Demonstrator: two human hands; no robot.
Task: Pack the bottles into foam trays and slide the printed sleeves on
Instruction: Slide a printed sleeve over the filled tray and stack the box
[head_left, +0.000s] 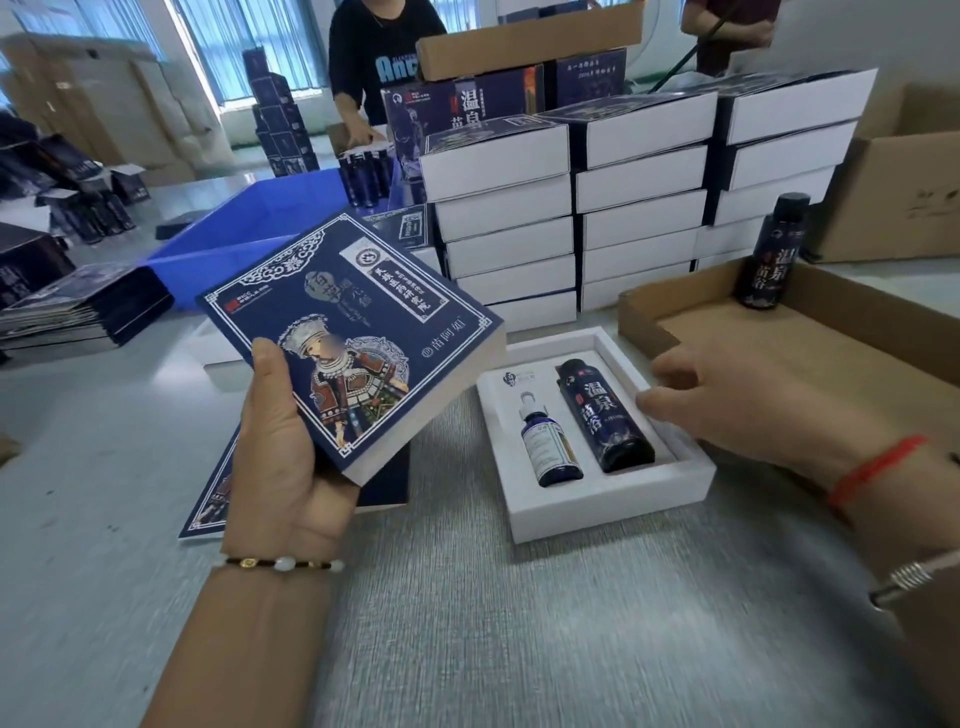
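My left hand (283, 457) grips a blue printed sleeve (353, 338), held tilted above the table with its picture side up. A white foam tray (613, 499) lies on the table to its right. In the tray rest a small blue dropper bottle (548, 441) and a larger dark bottle (605, 415), side by side. My right hand (737, 410) reaches in from the right, its fingertips at the tray's right rim, fingers nearly straight, holding nothing. More flat sleeves (208, 509) lie under my left hand.
A shallow cardboard box (779, 343) at the right holds one upright dark bottle (774, 254). Stacks of sleeved white trays (571, 218) stand behind the tray. A blue bin (249, 218) and piles of flat sleeves (78, 306) sit at the left. Another person (374, 62) works across the table.
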